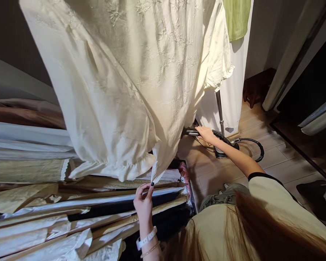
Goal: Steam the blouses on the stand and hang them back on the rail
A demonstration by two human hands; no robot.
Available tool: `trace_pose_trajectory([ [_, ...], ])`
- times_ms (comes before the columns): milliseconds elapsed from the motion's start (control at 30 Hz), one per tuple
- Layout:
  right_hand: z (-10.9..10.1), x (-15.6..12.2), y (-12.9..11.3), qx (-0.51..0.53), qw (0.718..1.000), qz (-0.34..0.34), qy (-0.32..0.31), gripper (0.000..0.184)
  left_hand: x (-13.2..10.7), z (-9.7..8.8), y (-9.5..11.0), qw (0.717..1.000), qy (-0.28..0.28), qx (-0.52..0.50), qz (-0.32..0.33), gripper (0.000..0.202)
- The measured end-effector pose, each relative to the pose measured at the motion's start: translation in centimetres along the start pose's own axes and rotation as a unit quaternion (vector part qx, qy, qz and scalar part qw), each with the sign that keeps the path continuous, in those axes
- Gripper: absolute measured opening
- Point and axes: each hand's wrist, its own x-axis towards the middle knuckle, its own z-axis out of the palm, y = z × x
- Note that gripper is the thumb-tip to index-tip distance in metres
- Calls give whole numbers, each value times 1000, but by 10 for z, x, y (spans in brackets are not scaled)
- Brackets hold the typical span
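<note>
In the head view, the white embroidered dress [130, 72] hangs at 12 o'clock, light and soft, best held by its hem [153, 174]. My left hand [143, 204] pinches that hem at 6 o'clock; my right hand [205, 134] grips a black steamer handle [225, 138] at 3 o'clock.

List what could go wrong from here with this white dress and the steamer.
The right hand holds a black steamer handle close to the white embroidered dress, so steam might wet or mark it. The coiled hose lies on the wood floor, where it could catch a foot. The left hand pinches the hem beside stacked fabrics, and its wrist bracelet might snag them.
</note>
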Motion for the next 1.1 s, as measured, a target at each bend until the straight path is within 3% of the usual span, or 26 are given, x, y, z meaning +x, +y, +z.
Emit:
trace_pose_trajectory([
  [167, 4, -7, 14, 5, 998, 55, 9, 50, 0, 2, -1, 1000, 3, -25, -16, 36],
  [333, 6, -33, 22, 21, 992, 119, 21, 45, 8, 6, -10, 998, 13, -57, -33, 39],
  [533, 5, -105, 23, 30, 960, 270, 62, 47, 30, 21, -16, 996, 19, -77, -33, 39],
  [633, 0, -148, 19, 45, 926, 361, 104, 52, 45, 37, -18, 994, 23, -95, -38, 40],
  [767, -16, -197, 13, 112, 832, 491, 233, 55, 74, 71, -24, 990, -6, -136, -45, 33],
  [867, -32, -228, 13, 121, 777, 536, 308, 58, 106, 109, -22, 985, -13, -159, -63, 23],
  [1000, -60, -266, 16, 126, 725, 565, 373, 60, 143, 172, -5, 976, -1, -189, -112, 17],
  [1100, -83, -286, 23, 122, 700, 567, 417, 60, 144, 217, 8, 968, 0, -205, -143, 26],
])
